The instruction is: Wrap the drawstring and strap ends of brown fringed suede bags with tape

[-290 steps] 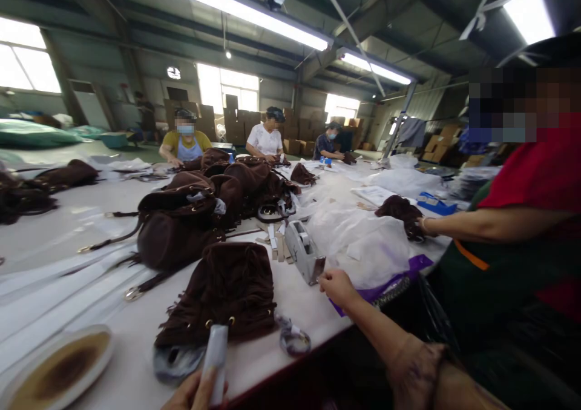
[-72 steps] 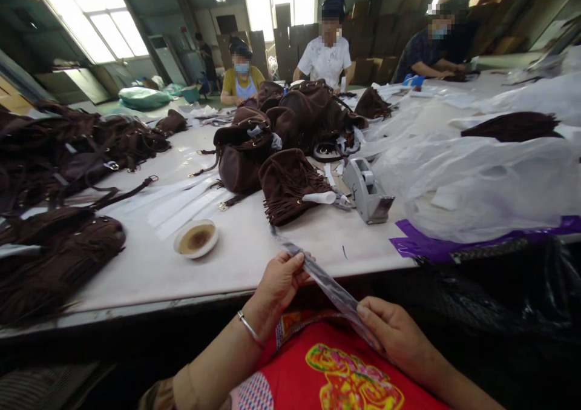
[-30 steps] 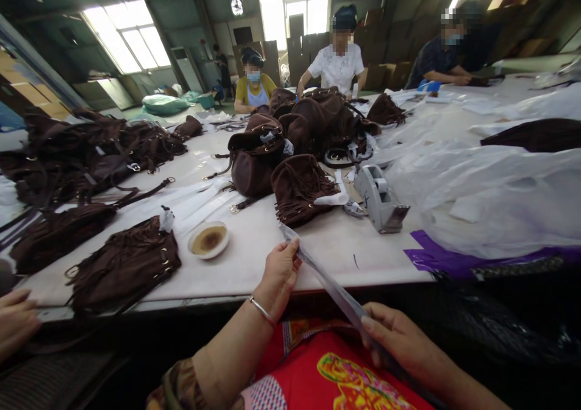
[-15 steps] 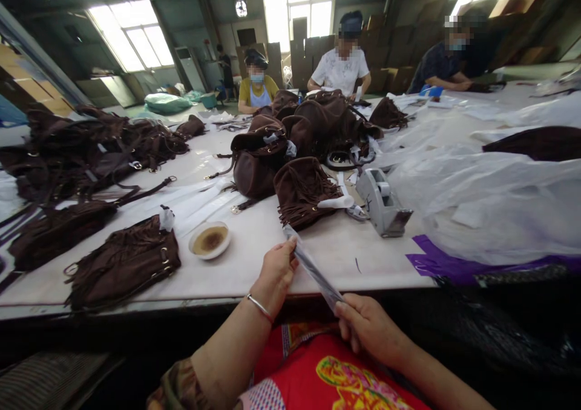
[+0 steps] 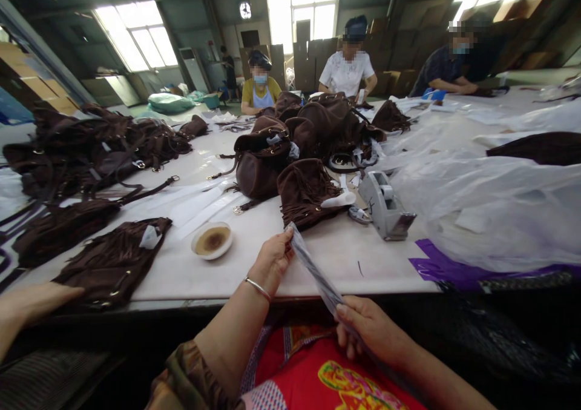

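Note:
A long narrow strip (image 5: 315, 271), greyish and wrapped in clear plastic, slants down toward my body over the table's front edge. My left hand (image 5: 275, 255), with a bracelet on its wrist, pinches the upper end. Lower down, my right hand (image 5: 361, 325) has its fingers closed round the same strip. Just beyond the upper end lies a dark brown fringed bag (image 5: 304, 192). A white bowl (image 5: 212, 241) with brownish contents sits left of my left hand, and a grey tape dispenser (image 5: 385, 207) stands to the right.
Brown bags are heaped at the table's centre (image 5: 318, 119) and left (image 5: 91, 143). Another person's hand (image 5: 40, 301) touches a fringed bag (image 5: 118, 258) at the left front. Clear plastic sheets (image 5: 472, 204) and purple tape (image 5: 436, 264) lie right. Several people are across the table.
Another person's hand has come in from the left, and the front left bag has turned and shifted left. Both my hands keep hold of the strip, nearly where they were.

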`<state>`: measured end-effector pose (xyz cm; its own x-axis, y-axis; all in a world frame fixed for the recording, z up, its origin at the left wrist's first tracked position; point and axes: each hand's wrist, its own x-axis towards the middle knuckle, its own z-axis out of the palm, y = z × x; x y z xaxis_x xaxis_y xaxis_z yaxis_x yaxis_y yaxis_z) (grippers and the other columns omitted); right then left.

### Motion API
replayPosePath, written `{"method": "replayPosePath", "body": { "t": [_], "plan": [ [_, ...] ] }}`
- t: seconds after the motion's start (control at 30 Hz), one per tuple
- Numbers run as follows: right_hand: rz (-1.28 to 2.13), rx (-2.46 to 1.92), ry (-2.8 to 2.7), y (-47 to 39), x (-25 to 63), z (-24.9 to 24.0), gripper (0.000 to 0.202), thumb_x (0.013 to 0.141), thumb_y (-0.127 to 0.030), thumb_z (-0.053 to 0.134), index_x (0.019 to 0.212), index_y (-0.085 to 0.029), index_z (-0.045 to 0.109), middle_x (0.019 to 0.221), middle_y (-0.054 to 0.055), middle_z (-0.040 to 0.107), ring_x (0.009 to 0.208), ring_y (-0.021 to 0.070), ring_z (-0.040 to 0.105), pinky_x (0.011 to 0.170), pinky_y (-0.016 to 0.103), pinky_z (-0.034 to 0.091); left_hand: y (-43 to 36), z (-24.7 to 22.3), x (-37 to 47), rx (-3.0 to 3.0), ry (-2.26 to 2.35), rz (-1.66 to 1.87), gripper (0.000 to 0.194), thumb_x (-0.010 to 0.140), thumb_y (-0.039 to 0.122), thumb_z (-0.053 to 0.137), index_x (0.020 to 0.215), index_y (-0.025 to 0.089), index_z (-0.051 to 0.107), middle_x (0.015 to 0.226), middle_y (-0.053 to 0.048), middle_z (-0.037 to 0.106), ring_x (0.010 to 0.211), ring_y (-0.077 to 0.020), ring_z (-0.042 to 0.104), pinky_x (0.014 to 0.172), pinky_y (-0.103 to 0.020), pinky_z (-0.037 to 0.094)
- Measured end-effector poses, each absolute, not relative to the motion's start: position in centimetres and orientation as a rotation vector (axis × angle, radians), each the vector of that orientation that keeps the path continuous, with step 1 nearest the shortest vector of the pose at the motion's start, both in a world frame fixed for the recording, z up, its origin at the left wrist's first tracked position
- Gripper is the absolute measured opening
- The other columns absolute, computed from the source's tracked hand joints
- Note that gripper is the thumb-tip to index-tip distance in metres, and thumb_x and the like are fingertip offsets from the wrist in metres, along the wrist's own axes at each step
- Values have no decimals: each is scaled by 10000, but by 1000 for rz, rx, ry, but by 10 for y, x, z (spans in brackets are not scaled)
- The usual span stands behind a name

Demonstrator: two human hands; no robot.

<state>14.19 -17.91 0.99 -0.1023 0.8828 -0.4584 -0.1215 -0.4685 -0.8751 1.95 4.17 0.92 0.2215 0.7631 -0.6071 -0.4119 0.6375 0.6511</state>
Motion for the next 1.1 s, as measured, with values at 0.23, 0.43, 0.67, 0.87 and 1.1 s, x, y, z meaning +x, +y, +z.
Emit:
{"method": "replayPosePath", "body": {
  "t": [0.23, 0.43, 0.67, 0.87, 1.1],
  "plan": [
    [1697, -1358, -792, -177, 140, 4, 489, 850, -656, 514, 842, -167, 494, 597, 10, 672, 422, 115, 618, 372, 153, 308, 45, 13, 12, 363, 1016, 808, 93, 899, 170, 625, 854, 96, 658, 703, -55, 699, 535, -118, 647, 497, -218, 561],
    [1696, -1399, -814, -178, 135, 8, 505, 843, -681, 500, 840, -176, 479, 548, -10, 641, 395, 111, 591, 362, 157, 310, 52, 16, 14, 315, 1015, 853, 143, 943, 168, 552, 848, 108, 641, 679, -37, 690, 505, -95, 634, 501, -195, 561],
    [1704, -1429, -885, -185, 141, 10, 480, 859, -645, 501, 858, -164, 501, 601, 12, 663, 444, 115, 609, 395, 170, 336, 57, 9, 20, 322, 1044, 867, 94, 902, 142, 605, 828, 103, 648, 655, -42, 680, 515, -108, 637, 521, -203, 564],
    [1610, -1433, -930, -159, 139, 22, 388, 857, -511, 584, 991, -149, 544, 838, 53, 709, 588, 122, 661, 486, 194, 435, 56, 3, 29, 359, 1097, 916, 78, 869, 133, 645, 799, 99, 646, 650, -46, 680, 517, -109, 622, 514, -208, 540],
    [1505, -1494, -909, -84, 118, 52, 418, 888, -357, 559, 1255, -178, 468, 670, 11, 687, 443, 151, 624, 406, 219, 426, 51, 4, 31, 469, 1178, 935, 171, 795, 197, 736, 700, 115, 620, 576, -12, 625, 490, -109, 577, 497, -218, 481]
  ]
}}
